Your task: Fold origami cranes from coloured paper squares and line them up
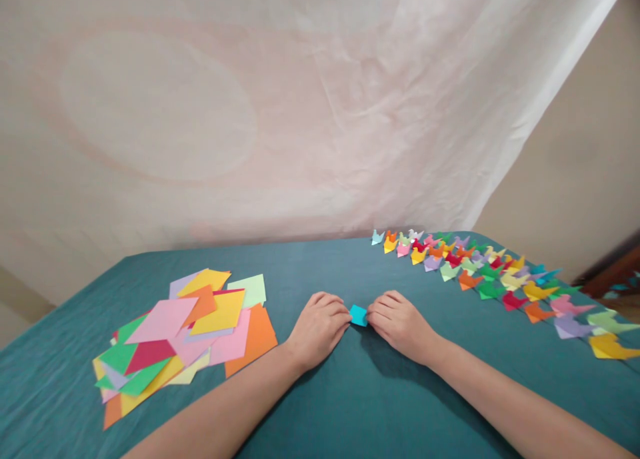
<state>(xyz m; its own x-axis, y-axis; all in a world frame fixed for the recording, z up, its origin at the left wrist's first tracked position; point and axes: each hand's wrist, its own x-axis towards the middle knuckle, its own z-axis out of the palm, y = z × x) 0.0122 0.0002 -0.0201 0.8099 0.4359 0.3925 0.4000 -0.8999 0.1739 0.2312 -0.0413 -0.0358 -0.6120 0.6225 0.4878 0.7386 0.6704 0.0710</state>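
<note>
Between my two hands is a small piece of bright blue folded paper (359,316), at the middle of the table. My left hand (323,329) pinches its left edge, fingers curled together. On the other side, my right hand (400,326) grips the right edge, also with closed fingers. Both thumbs are largely hidden, and only the paper's centre shows. How many layers it has I cannot tell.
Loose coloured paper sheets (165,322) lie in an overlapping pile on the left. Several rows of small folded paper birds (470,280) stand along the right side. A dark green cloth (320,266) covers the table, and a pale curtain (300,112) hangs behind it.
</note>
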